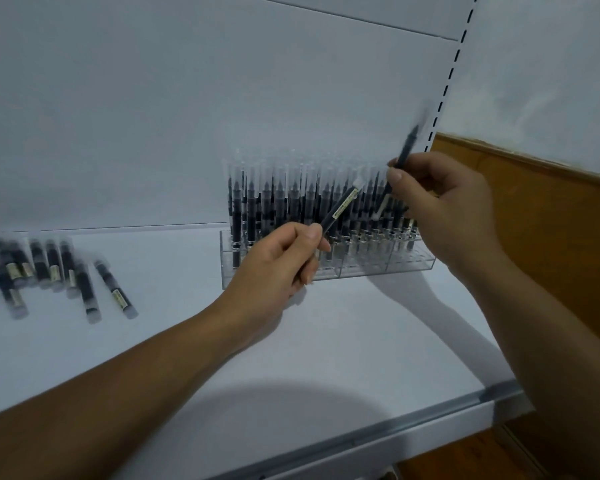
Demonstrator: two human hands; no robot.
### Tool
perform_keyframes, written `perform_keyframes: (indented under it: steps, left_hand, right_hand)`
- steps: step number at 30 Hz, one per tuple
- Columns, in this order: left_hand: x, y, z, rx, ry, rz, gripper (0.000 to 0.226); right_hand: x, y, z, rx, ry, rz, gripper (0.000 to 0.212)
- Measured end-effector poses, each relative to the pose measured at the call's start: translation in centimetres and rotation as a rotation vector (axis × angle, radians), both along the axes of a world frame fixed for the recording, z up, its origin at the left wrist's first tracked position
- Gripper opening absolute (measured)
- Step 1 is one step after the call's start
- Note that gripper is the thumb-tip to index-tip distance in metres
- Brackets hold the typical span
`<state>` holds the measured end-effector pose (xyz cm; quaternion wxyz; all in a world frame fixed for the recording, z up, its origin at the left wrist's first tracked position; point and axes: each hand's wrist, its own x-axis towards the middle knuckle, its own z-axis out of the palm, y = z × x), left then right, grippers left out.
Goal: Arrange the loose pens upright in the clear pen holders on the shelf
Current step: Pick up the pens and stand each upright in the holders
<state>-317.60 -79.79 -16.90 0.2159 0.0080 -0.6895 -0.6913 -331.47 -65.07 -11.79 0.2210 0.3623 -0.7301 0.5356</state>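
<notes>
Pens (281,202) stand packed upright in a clear holder (378,268) on a white shelf (361,341), against the back panel (153,116) — few free slots show. A loose pile (66,275) lies flat on the shelf, well to the left. The left hand (274,265) grips one pen (340,209) between thumb and curled fingers, its capped end slanting toward the rack. The right hand (451,209) pinches a second pen (407,147), blurred, above the rack's right end. With the rows this tight, a pen pushed in at a slant could jam against its neighbours or tip them — and two hands working so near each other risk a clash.
</notes>
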Motion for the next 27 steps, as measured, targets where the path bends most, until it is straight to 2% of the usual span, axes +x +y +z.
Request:
perform_keyframes:
  steps: [4,8,13,27]
  left_hand:
    - [0.0,0.0,0.0,-0.005,0.009,0.009,0.029]
    - [0.0,-0.1,0.0,-0.018,0.011,0.002,0.028]
    - [0.0,0.0,0.0,-0.025,0.011,-0.004,0.027]
    - [-0.1,-0.1,-0.4,-0.043,0.006,0.024,0.019]
  right_hand:
    - [-0.6,-0.9,-0.2,0.033,-0.108,-0.003,0.012]
    - [-1.1,-1.7,-0.5,0.126,-0.122,-0.040,0.012]
    - [-1.4,-2.1,-1.3,0.376,-0.113,-0.117,0.017]
    - [-0.4,-2.0,-1.3,0.540,-0.145,-0.155,0.022]
